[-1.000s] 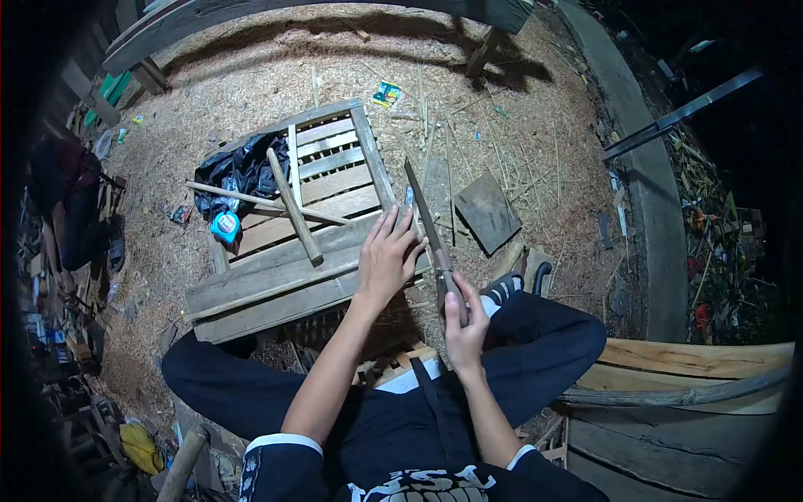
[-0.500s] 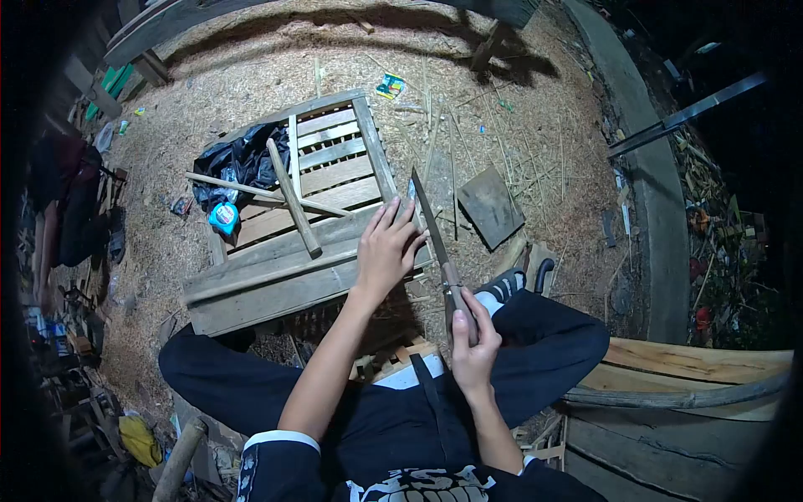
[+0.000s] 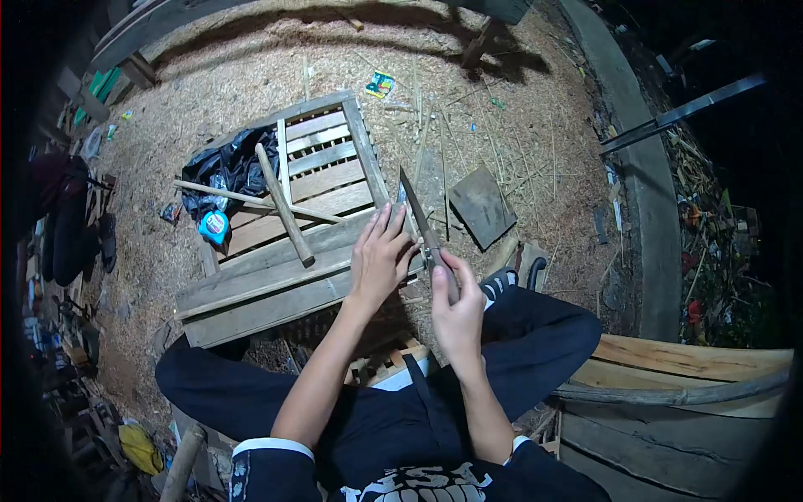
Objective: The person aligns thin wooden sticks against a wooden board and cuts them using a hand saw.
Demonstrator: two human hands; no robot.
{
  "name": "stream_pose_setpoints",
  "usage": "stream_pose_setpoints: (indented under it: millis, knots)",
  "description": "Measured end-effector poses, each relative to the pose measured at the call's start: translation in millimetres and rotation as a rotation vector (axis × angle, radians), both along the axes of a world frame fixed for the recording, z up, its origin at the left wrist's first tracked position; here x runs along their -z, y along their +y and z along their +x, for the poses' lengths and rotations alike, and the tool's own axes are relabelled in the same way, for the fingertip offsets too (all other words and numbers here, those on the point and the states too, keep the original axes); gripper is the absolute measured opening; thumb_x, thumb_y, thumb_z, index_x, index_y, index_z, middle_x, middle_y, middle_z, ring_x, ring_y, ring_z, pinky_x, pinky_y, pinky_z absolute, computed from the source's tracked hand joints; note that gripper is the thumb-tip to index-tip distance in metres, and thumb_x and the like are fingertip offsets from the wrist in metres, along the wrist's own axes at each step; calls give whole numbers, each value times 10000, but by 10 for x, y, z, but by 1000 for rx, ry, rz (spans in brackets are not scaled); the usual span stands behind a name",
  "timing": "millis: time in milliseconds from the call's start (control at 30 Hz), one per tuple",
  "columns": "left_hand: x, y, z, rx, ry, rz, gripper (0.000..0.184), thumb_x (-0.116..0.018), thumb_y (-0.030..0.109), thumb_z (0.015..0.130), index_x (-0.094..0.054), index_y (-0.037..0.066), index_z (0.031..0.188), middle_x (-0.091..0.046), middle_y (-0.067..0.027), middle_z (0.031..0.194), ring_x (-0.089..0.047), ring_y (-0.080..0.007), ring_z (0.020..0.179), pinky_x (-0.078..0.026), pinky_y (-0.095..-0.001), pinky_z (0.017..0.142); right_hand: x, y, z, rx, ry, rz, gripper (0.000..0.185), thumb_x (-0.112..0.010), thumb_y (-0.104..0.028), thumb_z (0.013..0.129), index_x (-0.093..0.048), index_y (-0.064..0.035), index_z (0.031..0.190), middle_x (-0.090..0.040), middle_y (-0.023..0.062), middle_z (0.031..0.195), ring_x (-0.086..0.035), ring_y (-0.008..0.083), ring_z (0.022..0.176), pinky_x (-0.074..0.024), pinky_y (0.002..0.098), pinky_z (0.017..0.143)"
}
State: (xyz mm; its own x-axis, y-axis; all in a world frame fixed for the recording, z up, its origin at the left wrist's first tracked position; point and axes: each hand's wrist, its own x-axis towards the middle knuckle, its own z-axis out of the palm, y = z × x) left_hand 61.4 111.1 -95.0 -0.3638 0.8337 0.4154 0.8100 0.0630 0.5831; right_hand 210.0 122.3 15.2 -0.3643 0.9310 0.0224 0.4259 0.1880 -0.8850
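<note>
My right hand [image 3: 460, 309] is wrapped round the handle of a long knife [image 3: 418, 213], its narrow dark blade pointing forward and slightly left. My left hand [image 3: 378, 263] lies with fingers stretched out on the right end of a low slatted wooden bench [image 3: 259, 297]. The blade runs close beside those fingertips; whether something small lies under them is hidden. Farther left on the bench, a thick wooden stick [image 3: 284, 209] crosses a thinner stick [image 3: 196, 187]. A blue tape measure [image 3: 214, 226] and a black plastic bag [image 3: 247, 167] are beside them.
A square board [image 3: 483, 207] and thin strips lie on shavings to the right. Curved planks [image 3: 669, 361] stand at my right side. A concrete kerb [image 3: 661, 243] runs along the right, and a wooden beam [image 3: 184, 32] spans the far side.
My right hand has moved forward and left with the knife, bringing its handle nearer the bench end. My left hand stays on the bench. The whole view has shifted slightly.
</note>
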Motion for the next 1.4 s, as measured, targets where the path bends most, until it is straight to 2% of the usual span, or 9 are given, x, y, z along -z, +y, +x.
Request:
stream_pose_setpoints:
  millis: [333,367,600,700,800,900,1067,1333,1400]
  knots:
    - [38,-34,18,-8,-39,42,206,-792,245,894,-726,54,930,-527,-256,1546,-481,-413,1462,-388,-505,1208,816,-271,432,19,248,0,403,-615,-173,1070,-594,54,1402,-659,184,1380,-635,243,1273,-489,363,1087]
    - [31,-39,19,-10,-54,56,205,-791,249,898,-731,56,928,-524,-264,1546,-483,-416,1461,-390,-507,1207,1010,-113,402,-40,206,460,361,-610,-177,1078,-618,-34,1409,-591,-31,833,-447,18,560,-349,212,487]
    - [22,-39,24,-6,-14,50,207,-791,258,906,-746,57,929,-540,-255,1533,-504,-415,1442,-401,-496,1200,957,-200,558,-14,257,-26,354,-612,-161,1080,-632,-30,1407,-601,-8,895,-454,19,574,-356,214,492]
    - [25,-7,-9,-37,-7,41,213,-793,261,910,-748,53,923,-581,-223,1506,-526,-386,1431,-422,-490,1182,948,-234,570,-8,209,36,361,-623,-155,1067,-639,-10,1396,-684,42,976,-597,71,679,-486,240,600]
    - [26,19,0,-72,-20,45,207,-792,247,909,-736,49,924,-630,-191,1461,-552,-353,1412,-439,-483,1166,874,-443,704,-9,171,83,385,-640,-143,1037,-644,57,1367,-713,196,1321,-687,247,1184,-504,366,1054]
    - [8,-18,-40,-27,-15,57,201,-804,233,896,-737,44,910,-621,-195,1471,-548,-356,1415,-439,-479,1167,833,-497,766,13,152,254,371,-628,-151,1052,-647,38,1370,-750,126,1120,-714,165,918,-565,305,830]
    - [1,-18,-38,-29,-9,48,200,-803,238,896,-742,48,902,-609,-191,1488,-539,-351,1424,-437,-477,1170,648,-438,919,55,162,30,347,-610,-169,1074,-654,5,1372,-604,-27,808,-440,6,555,-331,218,487]
    - [-18,-23,-41,-24,-25,57,220,-809,272,893,-748,61,894,-597,-184,1506,-527,-348,1437,-430,-479,1174,438,-397,761,2,115,14,347,-605,-176,1086,-643,-14,1390,-594,-43,802,-439,7,567,-335,212,501]
    - [-1,-31,-36,-17,-27,49,227,-810,283,892,-751,64,896,-596,-184,1507,-528,-352,1435,-430,-479,1174,316,-440,699,82,172,-187,367,-627,-144,1049,-654,52,1358,-716,201,1316,-686,240,1210,-510,348,1051]
